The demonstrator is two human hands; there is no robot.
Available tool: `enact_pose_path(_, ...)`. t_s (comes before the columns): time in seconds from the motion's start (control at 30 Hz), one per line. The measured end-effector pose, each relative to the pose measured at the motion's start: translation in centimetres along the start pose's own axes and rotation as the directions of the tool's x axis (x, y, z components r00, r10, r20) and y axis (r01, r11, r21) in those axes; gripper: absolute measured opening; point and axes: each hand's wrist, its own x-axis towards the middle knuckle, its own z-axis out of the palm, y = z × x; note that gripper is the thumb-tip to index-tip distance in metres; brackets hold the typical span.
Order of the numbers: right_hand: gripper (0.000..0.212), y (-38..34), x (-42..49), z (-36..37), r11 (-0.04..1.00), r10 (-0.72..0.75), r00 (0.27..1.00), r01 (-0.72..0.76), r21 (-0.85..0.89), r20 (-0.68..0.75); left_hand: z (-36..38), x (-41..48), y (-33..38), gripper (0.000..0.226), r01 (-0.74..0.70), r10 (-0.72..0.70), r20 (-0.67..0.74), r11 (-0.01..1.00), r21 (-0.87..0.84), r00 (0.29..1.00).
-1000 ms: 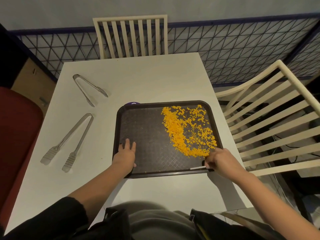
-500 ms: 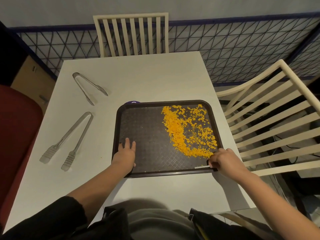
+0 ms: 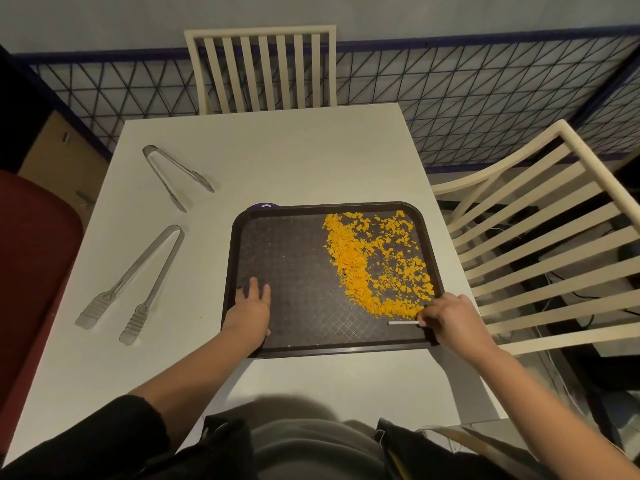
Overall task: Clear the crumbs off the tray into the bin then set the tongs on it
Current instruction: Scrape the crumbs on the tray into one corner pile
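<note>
A white rectangular surface [image 3: 294, 154] fills the middle of the view, with a cream slatted wooden chair [image 3: 261, 69] at its far edge and another cream slatted chair [image 3: 540, 244] along its right side. A dark brown, textured plastic tray [image 3: 291, 251] with rounded corners lies on the right half of the surface, toward the near edge. Scattered orange crumbs [image 3: 374, 265] cover the tray's right half in a curved band, thickest along their left side; the tray's left half is nearly bare.

The left hand [image 3: 250, 311] lies flat, fingers spread, palm down on the tray's near left corner, its grip open and holding nothing. The right hand [image 3: 446, 318] sits at the near right corner, its grip pinched closed on a thin white stick [image 3: 401, 322] that lies across the tray floor just near of the crumbs.

Two pairs of clear plastic tongs rest on the surface left of the tray: the longer tongs [image 3: 135, 284] nearer, the shorter tongs [image 3: 176, 176] farther. A small purple object [image 3: 264, 205] peeks out at the tray's far left edge.
</note>
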Motion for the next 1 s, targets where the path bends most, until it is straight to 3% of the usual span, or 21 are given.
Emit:
enact_pose_path(0.17,0.019,0.2,2.6,0.0,0.998,0.06,0.994,-0.059,0.015,-0.096,0.0,0.0,0.1,0.091,-0.003,0.003,0.001,1.0,0.016,1.0)
enact_pose_path(0.3,0.013,0.6,3.9,-1.0,0.991,0.096,0.991,-0.087,0.098,-0.095,-0.1,0.0,0.0,0.091,-0.003,0.003,0.011,1.0,0.005,1.0)
enact_pose_path(0.4,0.012,1.2,2.7,-1.5,0.99,0.028,0.999,-0.022,0.142,-0.042,-0.2,0.0,0.0,0.091,-0.002,0.002,0.017,1.0,-0.011,1.0)
enact_pose_path(0.53,0.024,1.7,0.3,-0.3,0.997,-0.072,0.997,0.072,0.021,0.03,-0.1,0.0,-0.1,0.091,-0.002,0.002,0.018,1.0,-0.019,1.0)
enact_pose_path(0.63,0.029,2.1,0.5,-0.1,0.998,-0.055,0.998,0.055,-0.033,0.01,-0.2,0.0,0.0,0.09,-0.001,0.001,0.014,1.0,-0.014,1.0)
enact_pose_path(1.0,0.012,2.8,6.0,-0.9,0.998,0.039,0.995,-0.035,0.046,-0.097,-0.4,0.0,0.1,0.091,0.013,-0.012,0.037,1.0,-0.017,0.999)
